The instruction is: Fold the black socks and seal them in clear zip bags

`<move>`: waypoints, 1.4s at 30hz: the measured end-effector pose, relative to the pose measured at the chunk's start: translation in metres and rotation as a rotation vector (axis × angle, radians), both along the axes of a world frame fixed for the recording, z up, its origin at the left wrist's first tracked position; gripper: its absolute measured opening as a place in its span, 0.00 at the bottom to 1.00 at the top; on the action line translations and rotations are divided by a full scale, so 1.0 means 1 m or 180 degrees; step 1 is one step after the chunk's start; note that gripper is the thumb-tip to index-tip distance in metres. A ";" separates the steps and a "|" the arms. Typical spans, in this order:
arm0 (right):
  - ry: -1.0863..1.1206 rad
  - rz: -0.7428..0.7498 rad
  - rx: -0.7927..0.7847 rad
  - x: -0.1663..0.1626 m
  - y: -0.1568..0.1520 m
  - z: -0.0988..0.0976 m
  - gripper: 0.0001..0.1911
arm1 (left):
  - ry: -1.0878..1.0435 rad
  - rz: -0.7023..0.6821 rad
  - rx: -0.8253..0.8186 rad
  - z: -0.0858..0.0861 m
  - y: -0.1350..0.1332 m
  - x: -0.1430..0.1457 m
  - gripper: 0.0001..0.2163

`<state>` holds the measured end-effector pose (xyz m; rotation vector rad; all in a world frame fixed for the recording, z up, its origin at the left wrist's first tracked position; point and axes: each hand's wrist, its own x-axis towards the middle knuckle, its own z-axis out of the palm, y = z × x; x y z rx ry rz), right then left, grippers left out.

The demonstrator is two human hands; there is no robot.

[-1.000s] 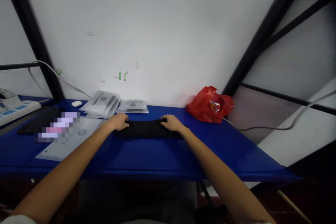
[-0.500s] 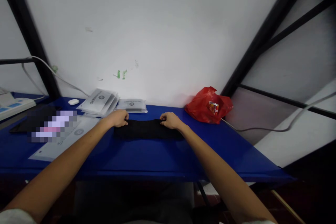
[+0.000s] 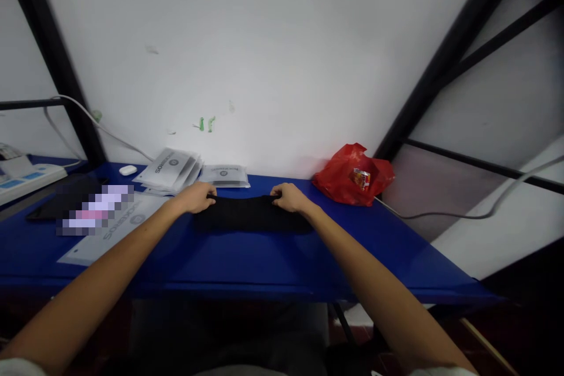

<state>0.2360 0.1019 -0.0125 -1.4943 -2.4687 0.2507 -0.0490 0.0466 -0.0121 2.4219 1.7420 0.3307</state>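
- Just below the frame's centre, an oblong black cloth (image 3: 249,215) rests on the glossy blue tabletop (image 3: 220,264).
- The bare left hand (image 3: 200,197) and right hand (image 3: 288,197) pinch its far edge.
- Right of centre: a crumpled red plastic bag (image 3: 341,176).

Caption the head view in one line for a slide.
Left hand and right hand pinch the far edge of a black cloth on a blue table, red bag at right.

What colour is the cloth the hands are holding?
The cloth is black; it shows best in the head view.
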 end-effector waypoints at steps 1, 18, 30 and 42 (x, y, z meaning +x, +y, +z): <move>0.0034 -0.0040 0.0071 0.000 0.000 0.001 0.06 | -0.0021 0.0059 0.0137 0.001 -0.001 0.000 0.07; 0.0207 0.0590 0.0032 0.018 -0.119 0.031 0.14 | -0.0446 -0.0187 -0.0299 0.013 -0.105 0.005 0.17; -0.0583 0.0263 0.0282 0.001 -0.051 -0.014 0.19 | 0.0546 0.0163 0.0082 -0.028 -0.047 0.019 0.19; -0.0023 0.0269 0.0016 0.004 -0.040 -0.002 0.03 | 0.0010 0.0093 -0.0381 -0.003 -0.023 0.005 0.14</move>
